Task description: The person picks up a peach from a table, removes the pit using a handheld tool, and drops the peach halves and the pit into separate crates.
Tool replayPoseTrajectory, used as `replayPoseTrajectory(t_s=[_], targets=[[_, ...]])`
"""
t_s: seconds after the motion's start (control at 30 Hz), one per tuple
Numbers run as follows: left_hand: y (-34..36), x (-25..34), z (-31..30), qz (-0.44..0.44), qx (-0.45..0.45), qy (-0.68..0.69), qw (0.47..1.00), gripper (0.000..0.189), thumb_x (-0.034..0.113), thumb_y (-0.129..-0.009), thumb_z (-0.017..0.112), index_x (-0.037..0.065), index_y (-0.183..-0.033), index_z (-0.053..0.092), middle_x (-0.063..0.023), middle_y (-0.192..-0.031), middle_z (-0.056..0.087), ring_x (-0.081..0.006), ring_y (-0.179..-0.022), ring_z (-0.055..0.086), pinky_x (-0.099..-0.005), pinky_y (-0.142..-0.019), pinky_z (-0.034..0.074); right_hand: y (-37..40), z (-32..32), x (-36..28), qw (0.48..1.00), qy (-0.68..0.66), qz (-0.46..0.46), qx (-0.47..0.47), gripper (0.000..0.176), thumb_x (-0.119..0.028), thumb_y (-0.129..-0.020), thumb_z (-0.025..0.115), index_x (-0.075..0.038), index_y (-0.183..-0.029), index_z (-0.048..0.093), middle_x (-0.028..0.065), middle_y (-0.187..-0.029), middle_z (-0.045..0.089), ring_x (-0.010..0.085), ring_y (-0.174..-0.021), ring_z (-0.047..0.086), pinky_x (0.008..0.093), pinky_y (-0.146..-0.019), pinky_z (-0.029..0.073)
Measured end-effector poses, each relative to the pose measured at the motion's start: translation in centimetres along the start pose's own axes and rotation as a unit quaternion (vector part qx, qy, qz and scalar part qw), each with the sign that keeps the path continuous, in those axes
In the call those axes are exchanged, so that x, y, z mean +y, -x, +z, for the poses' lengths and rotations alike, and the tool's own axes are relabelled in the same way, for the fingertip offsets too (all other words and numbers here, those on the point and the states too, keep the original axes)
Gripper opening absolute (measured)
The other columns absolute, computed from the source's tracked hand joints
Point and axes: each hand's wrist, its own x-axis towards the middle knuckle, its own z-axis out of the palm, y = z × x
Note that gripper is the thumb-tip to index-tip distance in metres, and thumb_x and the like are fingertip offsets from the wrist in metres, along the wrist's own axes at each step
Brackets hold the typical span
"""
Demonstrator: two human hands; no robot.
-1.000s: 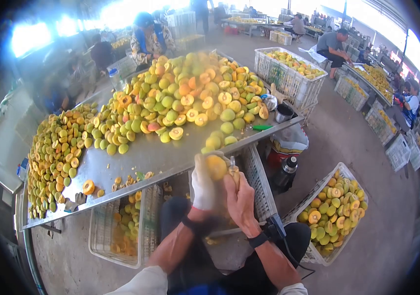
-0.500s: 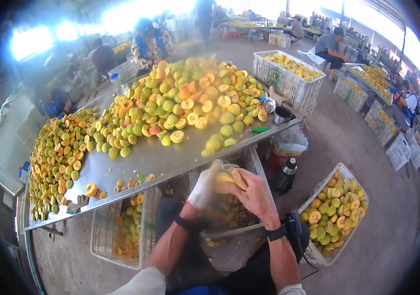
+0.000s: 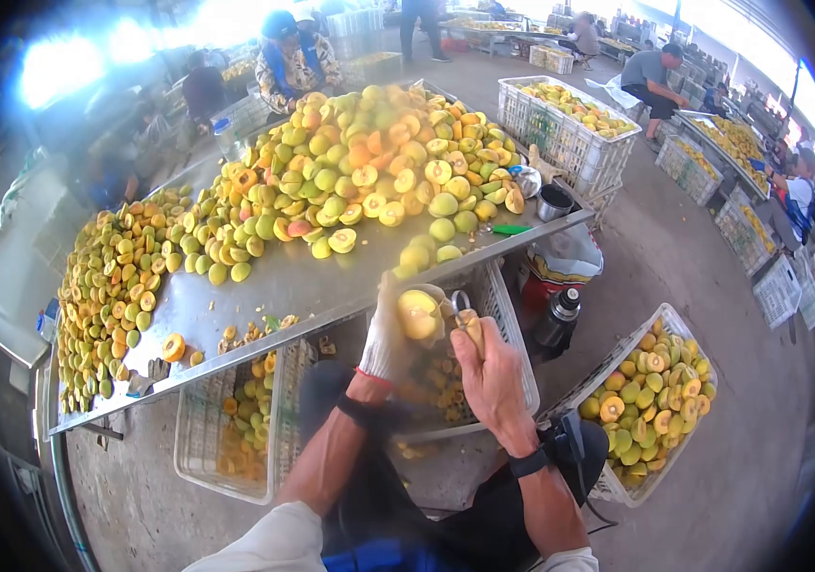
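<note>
My left hand (image 3: pixel 384 336), in a white glove with a red cuff, holds a peach half (image 3: pixel 419 315) with its pale cut face turned up. My right hand (image 3: pixel 493 381) is bare and closed round the light handle of a pitting spoon (image 3: pixel 468 329). The spoon's curved metal end stands just right of the fruit, apart from it. Below both hands is a plastic crate (image 3: pixel 519 367) with pits and scraps in it. Beyond them, a heap of whole and halved peaches (image 3: pixel 331 181) covers much of the metal table (image 3: pixel 203 310).
A green-handled knife (image 3: pixel 509 230) and a metal cup (image 3: pixel 554 202) lie near the table's right corner. Below stands a dark thermos (image 3: pixel 557 317). Peach-filled crates flank my legs, one right (image 3: pixel 653 400), one left (image 3: pixel 226 467). A person (image 3: pixel 293 62) sits across the table.
My hands were together over the fruit and have parted. The right hand has drawn back to the right and lower, and the spoon's metal end now shows. The peach half's cut face has come into view.
</note>
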Motion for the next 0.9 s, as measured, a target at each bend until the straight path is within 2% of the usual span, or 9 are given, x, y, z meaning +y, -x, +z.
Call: replayPoseTrajectory(t_s=[0.1, 0.17, 0.3, 0.4, 0.5, 0.57, 0.63, 0.77, 0.9], targets=[[0.3, -0.3, 1.1, 0.005, 0.076, 0.03, 0.997, 0.053, 0.053, -0.11, 0.042, 0.004, -0.116, 0.063, -0.0073, -0.101, 0.07, -0.0175, -0.085, 0.068, -0.0291, -0.066, 0.054, 0.7, 0.5, 0.4, 0.999, 0.012, 0.01, -0.033, 0.029, -0.029, -0.106, 0.06, -0.001, -0.102, 0.057, 0.0154, -0.069, 0.059, 0.0329, -0.063, 0.062, 0.0423, -0.059, 0.047], [0.2, -0.6, 1.0, 0.027, 0.07, 0.006, 0.997, 0.054, 0.053, -0.11, 0.043, 0.004, -0.117, 0.063, -0.0073, -0.102, 0.07, -0.0175, -0.088, 0.068, -0.0288, -0.07, 0.055, 0.8, 0.7, 0.2, 0.997, 0.036, 0.015, -0.06, 0.027, -0.028, -0.106, 0.06, -0.001, -0.103, 0.056, 0.015, -0.07, 0.061, 0.0337, -0.065, 0.066, 0.0423, -0.06, 0.048], [0.4, -0.4, 1.3, 0.049, 0.058, -0.034, 0.997, 0.055, 0.053, -0.11, 0.043, 0.003, -0.119, 0.063, -0.0084, -0.106, 0.07, -0.018, -0.094, 0.067, -0.0284, -0.078, 0.055, 0.9, 1.0, 0.2, 0.997, 0.044, 0.02, -0.063, 0.025, -0.027, -0.106, 0.06, -0.001, -0.105, 0.057, 0.0151, -0.072, 0.063, 0.0356, -0.065, 0.066, 0.0424, -0.06, 0.049], [0.4, -0.3, 1.0, 0.029, 0.051, -0.001, 0.998, 0.051, 0.048, -0.11, 0.044, 0.002, -0.122, 0.062, -0.0098, -0.11, 0.07, -0.0182, -0.096, 0.067, -0.0295, -0.079, 0.055, 0.7, 1.3, 0.5, 0.998, 0.027, 0.027, -0.045, 0.025, -0.026, -0.106, 0.059, -0.001, -0.107, 0.058, 0.0171, -0.073, 0.063, 0.037, -0.066, 0.065, 0.0432, -0.061, 0.048], [0.0, -0.7, -0.4, 0.055, 0.023, -0.091, 0.994, 0.042, 0.038, -0.112, 0.044, 0.001, -0.125, 0.061, -0.0105, -0.117, 0.07, -0.0181, -0.102, 0.067, -0.0309, -0.083, 0.056, 0.3, 1.3, 0.7, 0.999, 0.033, 0.022, -0.014, 0.026, -0.026, -0.106, 0.059, 0.0, -0.11, 0.059, 0.0195, -0.074, 0.062, 0.0371, -0.067, 0.065, 0.0434, -0.062, 0.048], [0.5, -1.0, 0.3, 0.112, 0.025, -0.168, 0.979, 0.051, 0.043, -0.112, 0.039, 0.0, -0.129, 0.062, -0.0091, -0.115, 0.071, -0.016, -0.099, 0.068, -0.0275, -0.079, 0.056, 0.0, 1.2, 0.4, 0.999, 0.024, 0.049, -0.004, 0.027, -0.026, -0.106, 0.059, 0.0, -0.111, 0.059, 0.0208, -0.076, 0.062, 0.0366, -0.068, 0.065, 0.0434, -0.063, 0.048], [0.8, -0.7, 1.4, 0.121, 0.04, -0.184, 0.975, 0.056, 0.047, -0.112, 0.036, 0.001, -0.131, 0.063, -0.0074, -0.112, 0.072, -0.0137, -0.094, 0.068, -0.0248, -0.075, 0.055, -0.2, 1.0, 0.4, 0.999, 0.025, 0.048, -0.001, 0.027, -0.027, -0.106, 0.058, 0.001, -0.11, 0.059, 0.0209, -0.076, 0.061, 0.0366, -0.069, 0.065, 0.0433, -0.063, 0.048], [0.6, -0.8, 0.6, 0.042, 0.109, -0.145, 0.983, 0.059, 0.051, -0.111, 0.036, 0.005, -0.132, 0.064, -0.0034, -0.104, 0.073, -0.0091, -0.082, 0.065, -0.022, -0.063, 0.049, -0.3, 1.1, -0.1, 0.999, 0.028, 0.025, 0.019, 0.028, -0.027, -0.107, 0.058, 0.001, -0.107, 0.06, 0.021, -0.077, 0.06, 0.0366, -0.068, 0.062, 0.0435, -0.063, 0.047], [0.8, 0.3, 1.3, 0.062, 0.145, -0.197, 0.968, 0.063, 0.056, -0.11, 0.036, 0.003, -0.127, 0.067, -0.0023, -0.097, 0.074, -0.0065, -0.071, 0.062, -0.0222, -0.057, 0.046, -0.4, 1.2, -0.1, 0.999, 0.034, 0.034, 0.007, 0.03, -0.028, -0.107, 0.057, 0.003, -0.105, 0.059, 0.0214, -0.077, 0.059, 0.0364, -0.066, 0.058, 0.0433, -0.064, 0.047]])
